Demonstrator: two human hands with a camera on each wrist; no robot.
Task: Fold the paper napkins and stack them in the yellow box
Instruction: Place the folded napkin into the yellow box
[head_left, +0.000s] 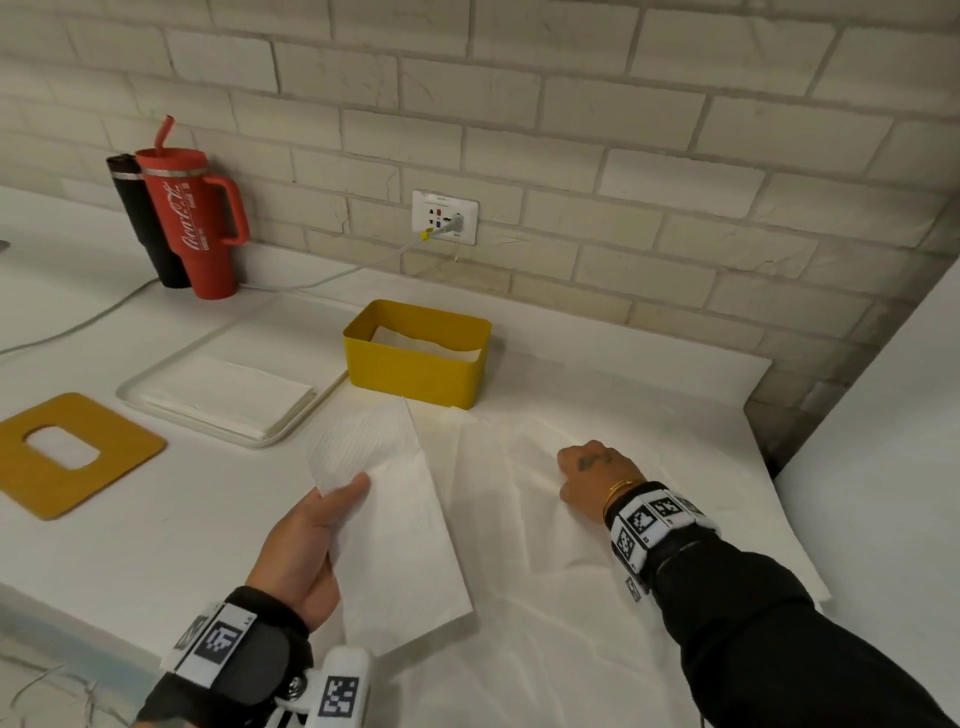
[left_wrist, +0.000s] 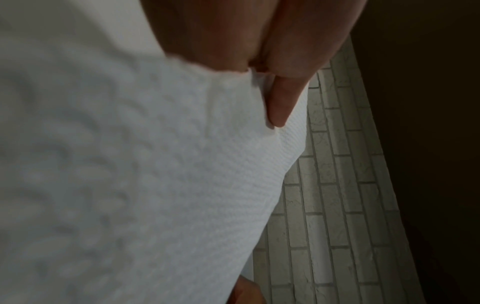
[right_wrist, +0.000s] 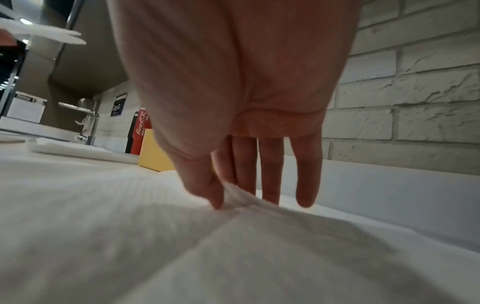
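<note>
My left hand (head_left: 311, 535) holds a folded white napkin (head_left: 400, 525) lifted over the counter, thumb on top and fingers underneath. In the left wrist view this napkin (left_wrist: 155, 164) fills the picture, with one fingertip (left_wrist: 279, 111) pressed against it. My right hand (head_left: 592, 475) is on a large, creased white paper sheet (head_left: 597, 597) spread on the counter. Its thumb and forefinger (right_wrist: 215, 191) pinch up a ridge of that sheet (right_wrist: 244, 201). The yellow box (head_left: 415, 371) stands behind both hands, open, with white napkins lying inside; its corner (right_wrist: 153, 152) shows in the right wrist view.
A white tray (head_left: 291, 423) with a stack of flat napkins (head_left: 228, 395) lies left of the box. A yellow lid (head_left: 119, 457) with an oval hole lies further left. A red tumbler (head_left: 202, 228) and a black one (head_left: 145, 223) stand at the brick wall. The counter ends at the right (head_left: 763, 436).
</note>
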